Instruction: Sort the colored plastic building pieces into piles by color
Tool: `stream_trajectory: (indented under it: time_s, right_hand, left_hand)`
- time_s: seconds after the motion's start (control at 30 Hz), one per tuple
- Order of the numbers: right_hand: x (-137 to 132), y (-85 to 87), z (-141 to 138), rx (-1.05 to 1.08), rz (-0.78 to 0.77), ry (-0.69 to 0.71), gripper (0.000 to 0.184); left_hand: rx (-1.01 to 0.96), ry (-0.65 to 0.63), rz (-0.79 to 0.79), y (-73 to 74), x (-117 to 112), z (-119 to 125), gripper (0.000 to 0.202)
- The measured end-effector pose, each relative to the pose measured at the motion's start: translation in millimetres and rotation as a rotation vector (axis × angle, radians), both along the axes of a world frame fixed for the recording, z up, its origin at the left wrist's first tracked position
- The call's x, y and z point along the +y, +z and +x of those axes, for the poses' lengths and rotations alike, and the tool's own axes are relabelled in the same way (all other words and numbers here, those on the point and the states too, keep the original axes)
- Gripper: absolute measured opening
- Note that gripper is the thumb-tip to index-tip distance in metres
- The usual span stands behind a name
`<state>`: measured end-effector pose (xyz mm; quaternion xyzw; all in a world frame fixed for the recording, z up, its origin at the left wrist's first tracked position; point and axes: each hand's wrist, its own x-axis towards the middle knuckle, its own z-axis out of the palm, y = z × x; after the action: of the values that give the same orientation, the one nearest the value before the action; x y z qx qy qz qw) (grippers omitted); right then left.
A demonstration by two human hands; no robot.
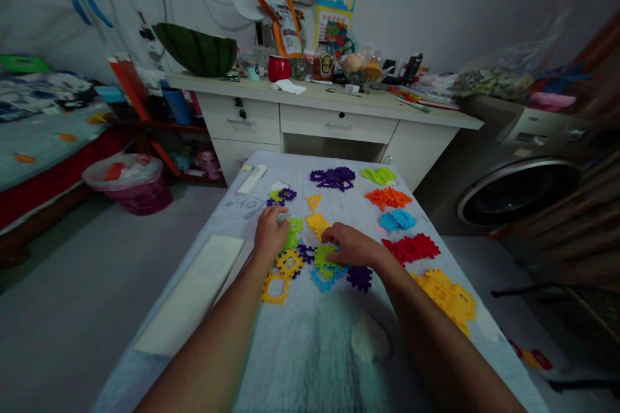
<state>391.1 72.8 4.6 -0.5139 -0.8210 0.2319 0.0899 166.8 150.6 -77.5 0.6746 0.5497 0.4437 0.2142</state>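
Over the middle of the cloth-covered table, my left hand (271,230) has thumb and forefinger apart, beside a light green interlocking plastic piece (294,227). My right hand (351,245) has its fingers spread, forefinger by a yellow piece (317,224) and thumb over another green piece (323,254). I cannot tell whether either hand presses on a piece. Around them lie a yellow square frame (289,262), a second yellow frame (275,288), a blue frame (325,279) and a dark purple piece (360,278). Farther off is a yellow triangle (314,201).
Sorted piles line the table's right side: yellow (448,297), red (413,248), blue (397,220), orange (388,198) and green (379,175). A purple pile (334,177) lies at the back. A white strip (252,180) and a long pale board (194,293) lie left.
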Motion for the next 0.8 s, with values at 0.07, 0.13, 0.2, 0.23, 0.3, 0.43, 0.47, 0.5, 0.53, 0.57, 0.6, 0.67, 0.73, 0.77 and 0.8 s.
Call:
stream_trajectory:
  time_s: [0.07, 0.13, 0.2, 0.23, 0.3, 0.43, 0.47, 0.5, 0.53, 0.57, 0.6, 0.67, 0.73, 0.77, 0.8]
  right_hand:
    - [-2, -5.3, -5, -0.004, -0.019, -0.011, 0.027]
    - [-2, -10.8, -9, 0.028, 0.004, -0.078, 0.020]
    - [-1, -16.2, -13, 0.112, 0.068, -0.189, 0.018]
    - [0, -18.5, -14, 0.167, 0.106, -0.246, 0.018]
    - [2, -20.9, -12, 0.267, 0.168, -0.326, 0.018]
    - [0, -14.0, 5, 0.262, 0.154, -0.306, 0.016]
    - [-1, -10.6, 11, 0.214, 0.106, -0.268, 0.015]
    - [-3, -7.5, 16, 0.157, 0.050, -0.221, 0.015]
    - [-5, -4.9, 20, 0.101, -0.001, -0.173, 0.016]
    - [-8, -3.3, 23, 0.052, -0.039, -0.130, 0.017]
    - [-10, -2.9, 25, 0.011, -0.060, -0.099, 0.018]
    - [-13, -5.2, 24, -0.042, -0.064, -0.080, 0.020]
    - [-15, -9.9, 21, -0.072, -0.052, -0.098, 0.018]
    - [-15, -12.2, 20, -0.077, -0.043, -0.109, 0.018]
    - [-15, -14.0, 19, -0.072, -0.030, -0.119, 0.018]
  left_hand:
    - [-0.010, 0.000, 0.001, -1.2, 0, 0, 0.027]
    - [-0.011, -0.008, 0.005, -2.1, 0, -1, 0.027]
    - [-0.009, -0.014, 0.007, -2.3, -1, -1, 0.027]
    - [-0.009, -0.015, 0.004, -2.1, -1, -1, 0.027]
    - [-0.009, -0.014, -0.006, -1.1, -2, 0, 0.027]
    - [-0.004, -0.010, -0.014, 1.2, -3, 1, 0.026]
    - [-0.003, -0.010, -0.011, 1.5, -3, 1, 0.026]
    - [-0.005, -0.012, -0.009, 1.7, -3, 1, 0.026]
    - [-0.008, -0.011, -0.009, 1.7, -3, 1, 0.026]
    - [-0.014, -0.008, -0.010, 1.8, -3, 1, 0.026]
    - [-0.022, -0.004, -0.011, 1.9, -3, 1, 0.026]
    - [-0.036, 0.006, -0.012, 2.5, -2, 0, 0.026]
    - [-0.038, 0.003, -0.014, 3.8, -2, -1, 0.027]
    - [-0.029, -0.004, -0.015, 4.6, -2, -1, 0.027]
    - [-0.009, -0.017, -0.015, 5.5, -2, -2, 0.027]
